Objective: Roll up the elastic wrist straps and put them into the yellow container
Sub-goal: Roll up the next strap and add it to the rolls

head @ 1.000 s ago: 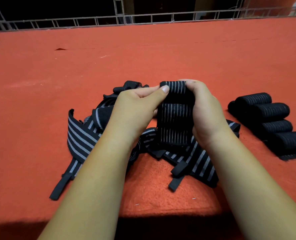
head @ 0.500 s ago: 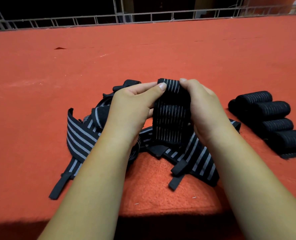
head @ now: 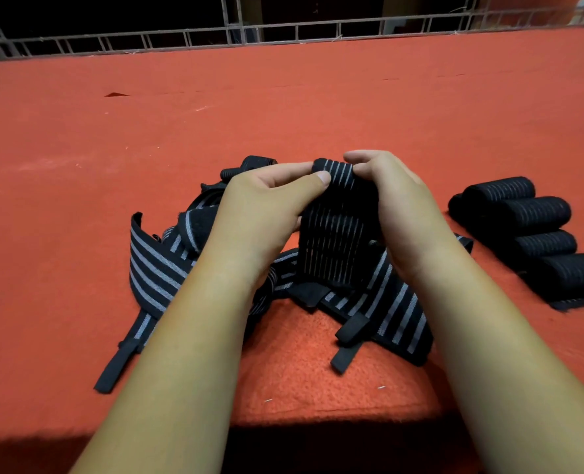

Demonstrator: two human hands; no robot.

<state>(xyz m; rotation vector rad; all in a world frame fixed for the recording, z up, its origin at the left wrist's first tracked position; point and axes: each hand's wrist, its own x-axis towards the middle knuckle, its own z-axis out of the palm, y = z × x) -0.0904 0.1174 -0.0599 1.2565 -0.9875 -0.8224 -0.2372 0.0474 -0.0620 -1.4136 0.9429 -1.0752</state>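
A black elastic wrist strap with thin grey stripes [head: 335, 234] hangs upright between both hands above the red table. My left hand [head: 266, 206] pinches its rolled top edge with thumb and fingers from the left. From the right, my right hand [head: 396, 203] grips the same top edge, fingers curled over it. Under the hands lies a tangled heap of loose black-and-grey straps [head: 153, 265]. Several rolled straps [head: 537, 234] lie in a row to the right. No yellow container is in view.
The red felt-covered table [head: 283, 104] stretches far behind the heap. A metal grid rail [head: 283, 32] runs along its far edge. The table's near edge drops into shadow just below my forearms.
Both hands have shifted slightly up and closer together at the strap's top end, and the top edge has curled over a little more. The heap and the rolled straps lie as before.
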